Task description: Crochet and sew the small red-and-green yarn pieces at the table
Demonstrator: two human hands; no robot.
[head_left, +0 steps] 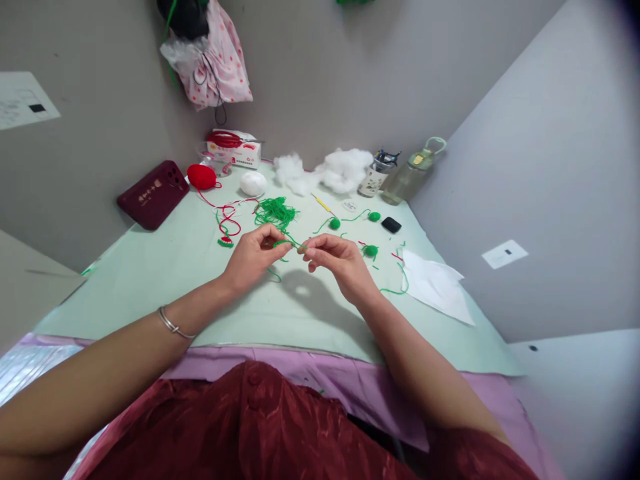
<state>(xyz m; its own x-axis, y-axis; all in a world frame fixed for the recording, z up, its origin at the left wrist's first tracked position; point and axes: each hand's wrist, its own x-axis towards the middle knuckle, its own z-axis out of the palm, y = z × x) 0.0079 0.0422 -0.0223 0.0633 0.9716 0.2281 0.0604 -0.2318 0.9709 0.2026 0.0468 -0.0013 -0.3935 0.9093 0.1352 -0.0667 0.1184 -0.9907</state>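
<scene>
Near the middle of the table my left hand (259, 253) pinches a small piece of green yarn work (283, 244). My right hand (334, 259) is closed at the fingertips on a strand of green yarn (299, 246) that runs between the two hands. Whether a tool is in the fingers cannot be made out. Just beyond them lies a loose heap of green yarn (276, 213). A small red and green crocheted piece (226, 241) rests left of my left hand, and a green yarn ball (370, 251) sits right of my right hand.
A red yarn ball (201, 177), white ball (253, 183), white stuffing (345, 170) and a yellow-handled crochet hook (323, 203) lie farther back. A dark red phone (154, 195) leans at left. A bottle (413, 175) and pen cup (374, 179) stand back right; white paper (435, 283) lies right.
</scene>
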